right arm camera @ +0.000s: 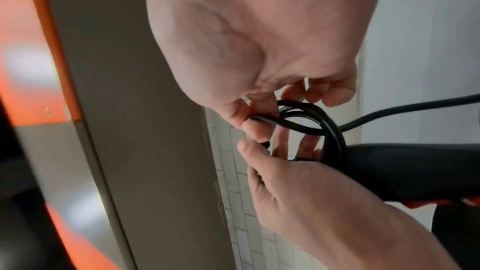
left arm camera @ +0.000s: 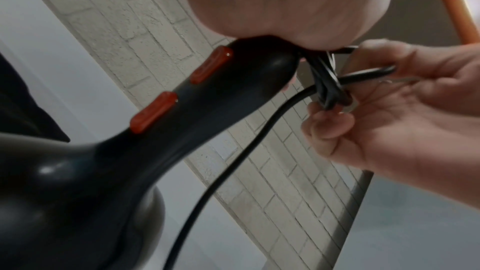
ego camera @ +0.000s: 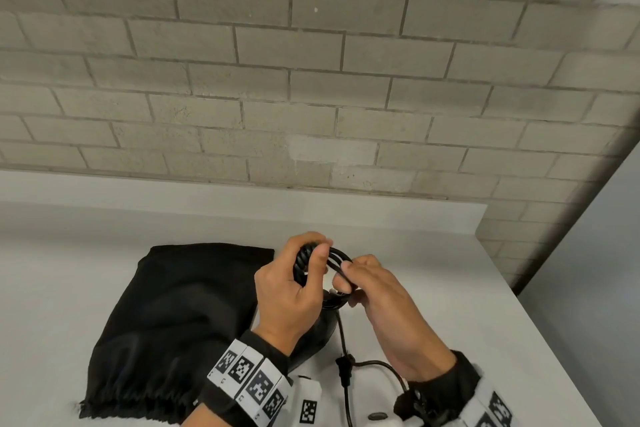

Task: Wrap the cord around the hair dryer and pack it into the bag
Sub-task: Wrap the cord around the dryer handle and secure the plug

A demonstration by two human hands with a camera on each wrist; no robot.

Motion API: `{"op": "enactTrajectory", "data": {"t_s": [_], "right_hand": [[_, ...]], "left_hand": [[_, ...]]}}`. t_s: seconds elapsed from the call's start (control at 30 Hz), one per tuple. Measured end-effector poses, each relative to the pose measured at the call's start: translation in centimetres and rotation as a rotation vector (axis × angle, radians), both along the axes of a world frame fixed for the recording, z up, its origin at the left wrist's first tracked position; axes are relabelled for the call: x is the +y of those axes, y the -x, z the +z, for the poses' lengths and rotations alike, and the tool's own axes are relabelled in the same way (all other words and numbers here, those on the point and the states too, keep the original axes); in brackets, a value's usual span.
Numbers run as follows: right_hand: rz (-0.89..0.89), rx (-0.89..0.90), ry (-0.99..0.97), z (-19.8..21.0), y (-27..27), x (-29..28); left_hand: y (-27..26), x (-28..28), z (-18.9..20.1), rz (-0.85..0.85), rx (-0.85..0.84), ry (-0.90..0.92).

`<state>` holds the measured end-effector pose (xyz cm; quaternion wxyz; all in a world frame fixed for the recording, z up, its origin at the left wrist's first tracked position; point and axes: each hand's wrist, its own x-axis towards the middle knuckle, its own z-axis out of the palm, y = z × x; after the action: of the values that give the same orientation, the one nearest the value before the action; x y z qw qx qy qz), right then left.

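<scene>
A black hair dryer (ego camera: 322, 326) with orange switches (left arm camera: 155, 113) stands head-down on the white table, handle up. Its black cord (ego camera: 337, 258) is looped in several coils at the handle's end. My left hand (ego camera: 318, 248) grips the handle end and the coils from the left. My right hand (ego camera: 346, 276) pinches one loop of the cord (right arm camera: 275, 120) between thumb and fingers, close beside the left hand (right arm camera: 249, 149). The loose cord (left arm camera: 233, 161) runs down to the plug (ego camera: 344, 369) on the table. The black drawstring bag (ego camera: 173, 315) lies flat to the left.
The white table (ego camera: 467, 288) ends at a grey brick wall (ego camera: 311, 80) behind, and its right edge (ego camera: 554, 340) drops off to a grey floor. A small white object (ego camera: 377, 416) lies by the near edge, between my wrists.
</scene>
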<state>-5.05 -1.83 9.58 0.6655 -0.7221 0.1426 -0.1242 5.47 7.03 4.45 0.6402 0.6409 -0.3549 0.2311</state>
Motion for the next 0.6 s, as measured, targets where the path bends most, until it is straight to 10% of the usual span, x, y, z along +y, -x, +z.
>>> {"op": "enactTrajectory", "data": {"t_s": [0.43, 0.6], "right_hand": [[-0.209, -0.13, 0.416, -0.4, 1.5, 2.3], [-0.044, -0.073, -0.351, 1.7, 2.1, 1.2]], "left_hand": [[-0.7, -0.2, 0.3, -0.063, 0.028, -0.025], [-0.5, -0.5, 0.3, -0.091, 0.029, -0.002]]}}
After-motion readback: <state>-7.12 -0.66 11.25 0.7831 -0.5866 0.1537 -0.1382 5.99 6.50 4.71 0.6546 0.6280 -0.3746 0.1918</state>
